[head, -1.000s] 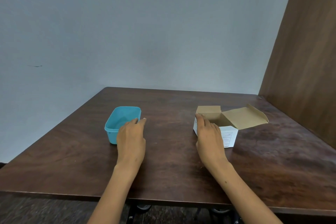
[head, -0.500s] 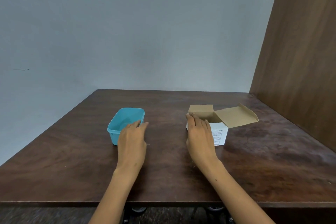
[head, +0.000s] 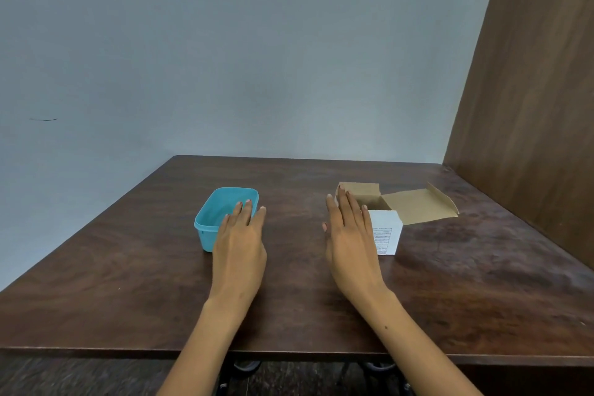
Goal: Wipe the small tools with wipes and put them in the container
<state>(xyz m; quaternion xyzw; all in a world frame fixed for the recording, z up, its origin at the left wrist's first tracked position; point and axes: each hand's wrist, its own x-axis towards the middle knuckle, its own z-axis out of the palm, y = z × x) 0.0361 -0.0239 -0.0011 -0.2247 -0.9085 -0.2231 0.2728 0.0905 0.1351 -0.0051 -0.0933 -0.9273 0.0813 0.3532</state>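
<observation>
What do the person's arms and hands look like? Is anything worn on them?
Both forearms are bare, with no sleeves in view. The left hand and right hand wear no gloves, rings, watch or bracelet. The fingernails look short.

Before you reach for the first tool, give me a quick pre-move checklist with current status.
1. Cardboard box open, flap folded back: ok.
2. Tools or wipes inside the box: cannot tell, its inside is in shadow.
3. Blue container lidless and upright on the table: ok.
4. Container empty: ok, nothing shows inside it.
5. Left hand free: ok, flat and open.
6. Right hand free: ok, open beside the box.
</observation>
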